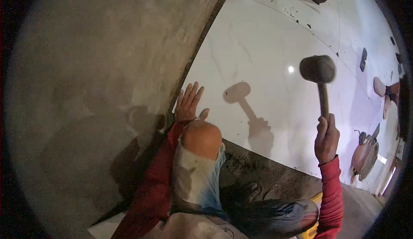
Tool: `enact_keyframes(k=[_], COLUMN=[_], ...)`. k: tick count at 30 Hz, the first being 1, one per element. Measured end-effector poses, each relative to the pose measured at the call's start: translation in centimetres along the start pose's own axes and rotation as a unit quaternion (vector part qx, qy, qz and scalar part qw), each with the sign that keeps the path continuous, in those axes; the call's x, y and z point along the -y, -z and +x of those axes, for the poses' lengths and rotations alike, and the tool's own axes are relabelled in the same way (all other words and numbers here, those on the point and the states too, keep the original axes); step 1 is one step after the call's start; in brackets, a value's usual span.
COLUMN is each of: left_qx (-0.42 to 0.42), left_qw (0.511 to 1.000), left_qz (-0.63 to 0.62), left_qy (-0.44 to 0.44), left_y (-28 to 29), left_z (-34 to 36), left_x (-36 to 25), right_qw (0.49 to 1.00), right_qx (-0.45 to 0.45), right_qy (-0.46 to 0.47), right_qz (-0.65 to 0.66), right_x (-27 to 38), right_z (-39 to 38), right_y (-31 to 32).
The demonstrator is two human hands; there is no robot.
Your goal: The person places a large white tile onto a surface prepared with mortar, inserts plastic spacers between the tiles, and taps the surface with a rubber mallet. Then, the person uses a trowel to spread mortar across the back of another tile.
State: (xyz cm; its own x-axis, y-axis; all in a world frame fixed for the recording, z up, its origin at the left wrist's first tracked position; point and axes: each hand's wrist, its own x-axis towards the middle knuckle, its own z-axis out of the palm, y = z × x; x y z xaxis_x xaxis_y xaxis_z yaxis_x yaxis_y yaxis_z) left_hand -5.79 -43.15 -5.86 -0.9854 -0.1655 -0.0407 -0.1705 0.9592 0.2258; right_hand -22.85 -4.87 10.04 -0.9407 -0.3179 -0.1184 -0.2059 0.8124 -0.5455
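Note:
My right hand [327, 139] grips the wooden handle of a rubber mallet [317, 69] with a dark head, raised above the floor. Below it spreads a large glossy white tile [262, 62] with faint grey veins, and the mallet's shadow falls on it. Fingers spread, my left hand [188, 103] lies flat on the tile's left edge, close to the wall. My bent knee [201, 140] shows through torn jeans just beside that hand.
A bare grey wall [99, 67] rises along the left. Dark rough mortar [266, 170] shows at the tile's near edge. At right lie a round pan [365, 158] with a tool on it and a dark block [363, 59]. Another person's bare foot [379, 86] shows at far right.

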Motion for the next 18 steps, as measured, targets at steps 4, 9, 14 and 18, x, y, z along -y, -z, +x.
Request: enact_keyframes(k=[4,9,14,18], left_qx=[-0.049,-0.078,-0.127,-0.147], left_qw=[0.998,0.996,0.986,0.979], left_qz=[-0.023,0.022,0.009,-0.024], left_qy=[-0.028,-0.047,-0.11,-0.137], left_y=[-0.2,-1.7,-2.9,-4.0], left_z=[0.8,-0.1,-0.1,1.3], left_x=[-0.9,0.5,1.8,0.2], right_qw=[0.998,0.997,0.976,0.99], right_qx=[0.014,-0.005,-0.147,0.127], right_qy=[0.044,0.073,0.09,-0.026], right_qz=[-0.039,0.028,0.131,0.063], right_x=[-9.0,-5.6,-3.1,-6.0], right_z=[-3.1,-4.9,-8.1,-11.6], right_y=[-6.9,-11.0,-14.4,-20.0])
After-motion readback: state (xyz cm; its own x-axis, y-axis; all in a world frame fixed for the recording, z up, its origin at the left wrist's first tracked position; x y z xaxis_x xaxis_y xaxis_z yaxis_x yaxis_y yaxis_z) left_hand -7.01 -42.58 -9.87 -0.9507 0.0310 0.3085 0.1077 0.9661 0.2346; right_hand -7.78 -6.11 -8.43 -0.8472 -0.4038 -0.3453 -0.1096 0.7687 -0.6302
